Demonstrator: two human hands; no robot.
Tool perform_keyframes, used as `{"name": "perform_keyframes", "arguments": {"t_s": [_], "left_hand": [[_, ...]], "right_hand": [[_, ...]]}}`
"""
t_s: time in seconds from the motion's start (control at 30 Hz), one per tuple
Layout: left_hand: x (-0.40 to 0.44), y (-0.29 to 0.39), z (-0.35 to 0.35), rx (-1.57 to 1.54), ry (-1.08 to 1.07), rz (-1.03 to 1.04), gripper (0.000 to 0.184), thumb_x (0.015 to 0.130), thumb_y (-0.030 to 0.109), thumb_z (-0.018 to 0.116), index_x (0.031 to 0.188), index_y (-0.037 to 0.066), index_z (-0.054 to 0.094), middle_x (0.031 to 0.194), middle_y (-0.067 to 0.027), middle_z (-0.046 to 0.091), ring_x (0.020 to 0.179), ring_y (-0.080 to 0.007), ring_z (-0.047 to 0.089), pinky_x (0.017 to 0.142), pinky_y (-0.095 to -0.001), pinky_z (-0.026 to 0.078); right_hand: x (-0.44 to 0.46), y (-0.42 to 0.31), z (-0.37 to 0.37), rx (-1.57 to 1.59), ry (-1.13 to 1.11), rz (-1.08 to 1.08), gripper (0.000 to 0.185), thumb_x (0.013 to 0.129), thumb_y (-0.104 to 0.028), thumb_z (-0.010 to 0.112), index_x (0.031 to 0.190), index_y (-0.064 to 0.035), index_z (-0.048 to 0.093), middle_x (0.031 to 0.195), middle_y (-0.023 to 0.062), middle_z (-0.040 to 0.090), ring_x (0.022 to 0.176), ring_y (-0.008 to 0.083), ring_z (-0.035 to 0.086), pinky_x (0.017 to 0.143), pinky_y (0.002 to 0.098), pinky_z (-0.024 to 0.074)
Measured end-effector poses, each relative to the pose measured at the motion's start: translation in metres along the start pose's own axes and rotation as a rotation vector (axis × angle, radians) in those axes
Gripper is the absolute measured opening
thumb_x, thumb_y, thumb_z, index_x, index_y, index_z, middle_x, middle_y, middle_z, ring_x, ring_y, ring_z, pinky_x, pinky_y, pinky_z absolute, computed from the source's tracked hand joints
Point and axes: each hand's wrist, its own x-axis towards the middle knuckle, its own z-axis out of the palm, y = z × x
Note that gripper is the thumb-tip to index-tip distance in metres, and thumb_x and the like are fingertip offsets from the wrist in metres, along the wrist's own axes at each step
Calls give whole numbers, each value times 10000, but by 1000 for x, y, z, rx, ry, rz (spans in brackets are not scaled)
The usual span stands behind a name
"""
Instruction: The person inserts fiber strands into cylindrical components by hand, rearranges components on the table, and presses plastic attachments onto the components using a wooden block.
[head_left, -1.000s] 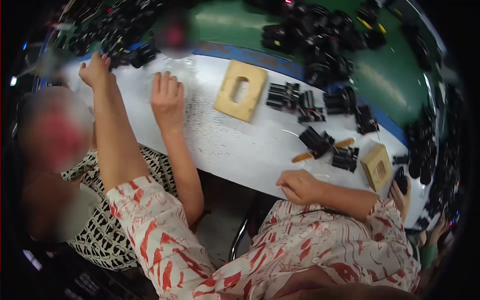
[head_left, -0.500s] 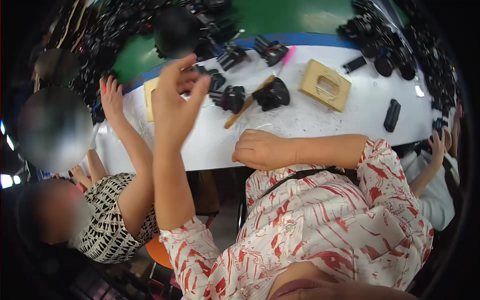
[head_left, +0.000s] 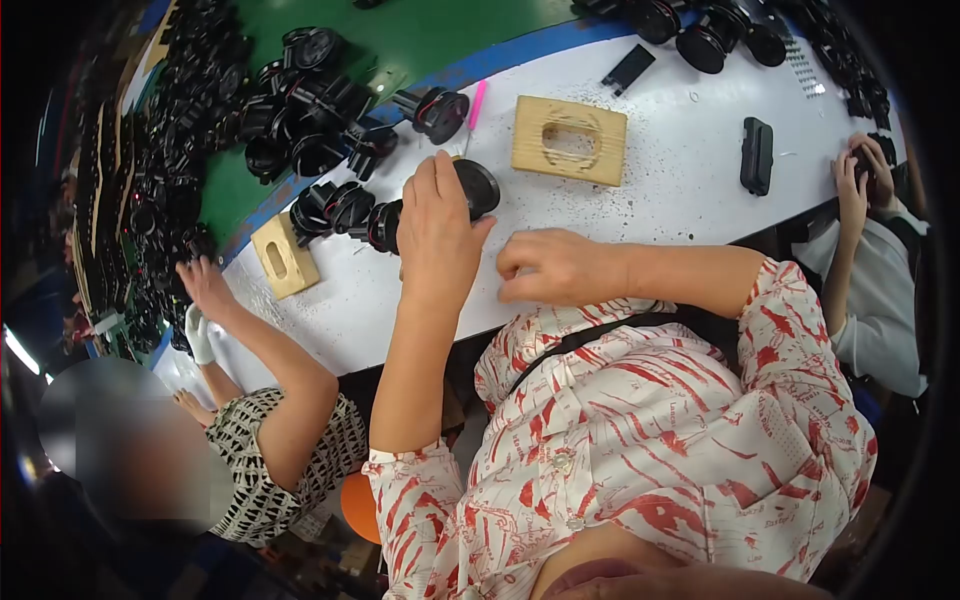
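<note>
My left hand lies over a black round-ended plastic part on the white table. Its fingers and thumb close about that part and hide much of it. Just left of the hand sits another black part with a reddish ring. My right hand rests near the table's front edge, fingers curled in, and nothing shows in them. Beyond it is a wooden block with an oval opening.
A pink stick lies behind. Many black parts are heaped on the green surface. At right are a black oblong case and a co-worker's hands. To the left are a smaller wooden block and another person's hand.
My left hand has come down from the air, spread fingers closing, onto the black part. My right hand stays near the edge, its fingers slightly looser. The view has shifted.
</note>
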Motion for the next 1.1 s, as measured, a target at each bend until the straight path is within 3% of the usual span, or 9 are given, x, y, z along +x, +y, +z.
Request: {"name": "perform_keyframes", "arguments": {"t_s": [0.13,0.23,0.27,0.37,0.5,0.63,0.8,0.9,1.1], "left_hand": [[9,-3,4,-33,-225,-90,768,664,97,911,1319,5,521,1264,-186,580,1090,-367,617,958,-416,516],[1,4,-10,-480,-93,-231,808,634,111,943,1302,28,496,1278,-177,550,1100,-318,624,995,-377,498],[-3,5,-13,-478,-102,-232,808,634,111,943,1302,28,496,1278,-177,550,1100,-318,624,995,-377,498],[-21,9,-23,-852,109,-316,868,617,130,966,1314,49,454,1295,-160,542,1142,-258,614,996,-352,492],[-44,10,-23,-892,193,-319,906,608,127,982,1323,57,431,1350,-169,530,1182,-242,596,981,-362,508],[-46,19,-16,-909,365,-178,900,621,99,974,1331,52,422,1390,-189,518,1181,-260,602,992,-363,513],[-61,26,-15,-958,412,-258,874,648,85,963,1340,27,433,1379,-196,542,1166,-266,613,993,-384,524],[-68,21,-19,-679,420,-128,841,669,74,948,1352,-6,463,1320,-197,597,1157,-295,629,970,-390,543],[-73,19,-27,-406,413,-84,772,688,51,924,1338,-26,512,1253,-190,642,1140,-331,640,945,-388,554]], "right_hand": [[-10,1,-20,29,210,143,177,846,-31,737,1006,-50,666,977,96,622,863,278,628,719,362,517],[-4,-12,-41,240,446,434,148,888,5,717,1024,-33,673,964,86,620,852,225,618,720,328,501],[0,-17,-46,246,450,440,148,888,5,717,1024,-33,673,964,86,620,852,225,618,720,328,501],[17,-31,-55,582,628,644,109,905,19,696,1009,-14,684,951,79,626,856,179,608,730,288,486],[30,-32,-61,342,472,441,71,909,19,695,977,2,688,931,71,622,818,150,608,691,267,485],[40,-39,-59,290,416,455,67,891,24,700,953,9,681,908,69,611,731,136,600,621,260,477],[50,-45,-56,168,336,473,88,867,25,713,942,5,672,865,68,600,656,130,584,562,269,469],[52,-48,-52,152,334,506,92,852,17,723,907,0,651,830,67,591,637,132,584,548,276,467],[58,-50,-39,81,335,458,111,835,18,725,871,-5,623,810,70,587,623,156,589,532,286,464]]}}
